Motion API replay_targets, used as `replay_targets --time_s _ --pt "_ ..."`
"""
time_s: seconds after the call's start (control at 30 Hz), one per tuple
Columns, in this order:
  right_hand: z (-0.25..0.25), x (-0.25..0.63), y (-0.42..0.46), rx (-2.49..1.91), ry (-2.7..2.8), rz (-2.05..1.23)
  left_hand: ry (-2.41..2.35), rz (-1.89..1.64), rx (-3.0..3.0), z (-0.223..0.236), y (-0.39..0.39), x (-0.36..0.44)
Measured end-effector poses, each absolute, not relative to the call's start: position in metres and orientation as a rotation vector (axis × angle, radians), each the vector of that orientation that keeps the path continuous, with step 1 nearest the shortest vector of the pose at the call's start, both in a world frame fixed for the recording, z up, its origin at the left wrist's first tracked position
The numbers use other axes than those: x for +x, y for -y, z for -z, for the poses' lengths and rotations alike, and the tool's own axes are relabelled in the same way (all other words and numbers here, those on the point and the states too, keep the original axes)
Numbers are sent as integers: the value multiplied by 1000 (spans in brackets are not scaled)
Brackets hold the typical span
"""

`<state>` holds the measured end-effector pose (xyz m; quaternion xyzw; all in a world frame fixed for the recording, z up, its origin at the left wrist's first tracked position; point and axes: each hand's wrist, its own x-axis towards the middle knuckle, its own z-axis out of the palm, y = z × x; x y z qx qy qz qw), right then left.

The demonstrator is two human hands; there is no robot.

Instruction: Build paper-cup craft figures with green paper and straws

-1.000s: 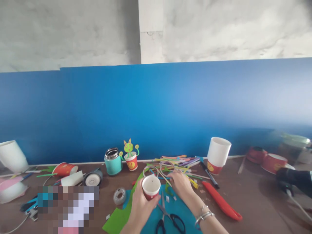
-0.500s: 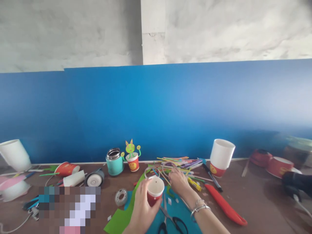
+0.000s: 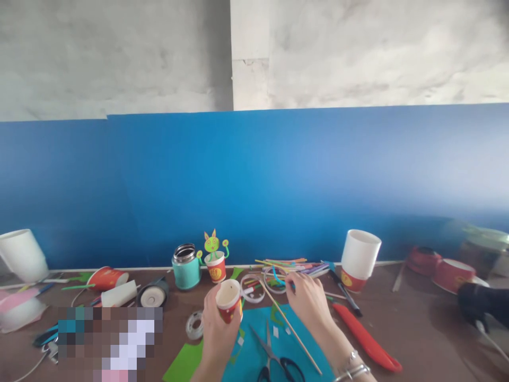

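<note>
My left hand (image 3: 218,329) is wrapped round a red and white paper cup (image 3: 228,293), mouth tilted up, with a small dark hole near its rim. My right hand (image 3: 310,300) is closed at the fingertips, where a thin blue strip (image 3: 279,277) shows; its far part crosses a clear tape ring (image 3: 270,287). A wooden stick (image 3: 296,334) slants across the blue paper (image 3: 248,347). Scissors (image 3: 271,354) lie partly spread on that paper, among white scraps. A second tape ring (image 3: 243,297) lies beyond the cup.
At the back stand a teal flask (image 3: 186,270), a cup with a green paper figure (image 3: 215,265) and stacked cups (image 3: 360,260). Coloured sticks (image 3: 302,265) are heaped between them. A red-handled tool (image 3: 366,337) lies to the right, a tape roll (image 3: 194,324) to the left.
My left hand has moved left with the cup. My right hand has drawn back to the right from the tape rings, and the blue strip now shows. The wooden stick is more exposed.
</note>
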<state>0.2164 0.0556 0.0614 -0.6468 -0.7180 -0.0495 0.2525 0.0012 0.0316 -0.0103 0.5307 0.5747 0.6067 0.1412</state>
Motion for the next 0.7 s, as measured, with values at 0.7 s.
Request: replay_targets --time_s 0.7 --pt "1 189 -58 -1238 1270 -800 -1337 -1418 1447 7 -35 -6"
